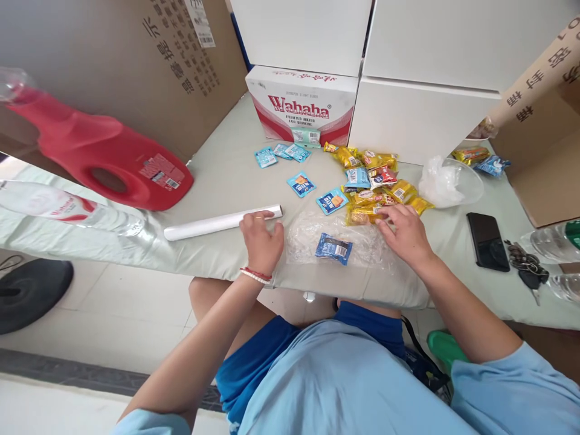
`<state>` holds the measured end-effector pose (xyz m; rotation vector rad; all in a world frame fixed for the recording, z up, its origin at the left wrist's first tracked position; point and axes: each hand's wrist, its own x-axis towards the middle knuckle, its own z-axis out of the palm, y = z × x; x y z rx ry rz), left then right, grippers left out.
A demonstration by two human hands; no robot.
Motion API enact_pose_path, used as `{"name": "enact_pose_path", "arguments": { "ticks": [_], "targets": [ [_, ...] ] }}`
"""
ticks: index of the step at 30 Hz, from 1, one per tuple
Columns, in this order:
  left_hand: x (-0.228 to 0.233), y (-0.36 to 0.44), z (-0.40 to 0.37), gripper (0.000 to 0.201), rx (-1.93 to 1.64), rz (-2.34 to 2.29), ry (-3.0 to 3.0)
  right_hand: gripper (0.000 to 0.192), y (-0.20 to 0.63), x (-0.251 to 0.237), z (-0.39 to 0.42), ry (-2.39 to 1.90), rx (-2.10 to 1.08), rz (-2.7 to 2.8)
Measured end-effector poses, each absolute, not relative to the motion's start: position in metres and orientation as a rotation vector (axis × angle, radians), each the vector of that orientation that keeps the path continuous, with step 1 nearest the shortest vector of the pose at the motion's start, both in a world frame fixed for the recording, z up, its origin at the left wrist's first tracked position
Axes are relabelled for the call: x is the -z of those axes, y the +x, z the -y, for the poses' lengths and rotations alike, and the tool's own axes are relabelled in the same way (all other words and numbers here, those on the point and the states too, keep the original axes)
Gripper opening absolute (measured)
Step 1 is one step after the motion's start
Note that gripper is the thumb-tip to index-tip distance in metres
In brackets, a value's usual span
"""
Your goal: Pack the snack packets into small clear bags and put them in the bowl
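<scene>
My left hand (261,238) rests on the right end of a white roll of cling film (217,222), fingers curled over it. A clear sheet of film (312,232) lies spread on the table in front of me with a dark blue snack packet (334,248) on it. My right hand (405,232) lies flat on the sheet's right edge, fingertips touching a yellow packet (362,215) at the edge of a pile of yellow, red and blue snack packets (376,181).
Light blue packets (301,183) are scattered behind the sheet. A red detergent jug (104,157) and water bottle (67,208) lie at left. A Wahaha carton (301,106) and white boxes stand at the back. Phone (487,240), keys (525,266) and a clear bowl (453,181) sit at right.
</scene>
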<state>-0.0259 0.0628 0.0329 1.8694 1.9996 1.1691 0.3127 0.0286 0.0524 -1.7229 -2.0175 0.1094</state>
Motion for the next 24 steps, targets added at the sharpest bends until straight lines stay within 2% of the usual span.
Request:
{"name": "enact_pose_path", "arguments": {
  "ticks": [2, 4, 7, 9, 12, 15, 18, 24],
  "targets": [
    [-0.049, -0.020, -0.051, 0.018, -1.418, -1.959, 2.070, 0.028, 0.292, -0.062, -0.046, -1.587, -0.121, 2.168],
    [-0.062, -0.008, -0.036, 0.019, -1.495, -1.701, 2.366, 0.033, 0.269, -0.064, -0.066, -1.505, -0.166, 2.355],
    [-0.066, 0.014, -0.021, 0.021, -1.111, -1.263, 2.732, 0.048, 0.237, -0.059, -0.095, -1.593, -0.251, 2.613],
    [-0.059, 0.025, -0.018, 0.023, -0.773, -1.205, 2.765, 0.052, 0.223, -0.055, -0.111, -1.759, -0.336, 2.685],
    [-0.043, 0.032, -0.022, 0.028, -0.465, -1.299, 2.651, 0.040, 0.216, -0.056, -0.128, -1.868, -0.478, 2.707],
    [-0.037, 0.032, -0.025, 0.032, -0.414, -1.349, 2.582, 0.020, 0.219, -0.066, -0.133, -1.765, -0.607, 2.727],
    [-0.038, 0.032, -0.024, 0.032, -0.410, -1.335, 2.574, 0.021, 0.223, -0.077, -0.124, -1.654, -0.620, 2.682],
    [-0.030, 0.032, -0.024, 0.033, -0.501, -1.335, 2.476, 0.030, 0.226, -0.075, -0.064, -1.465, -0.378, 2.602]
  ]
}}
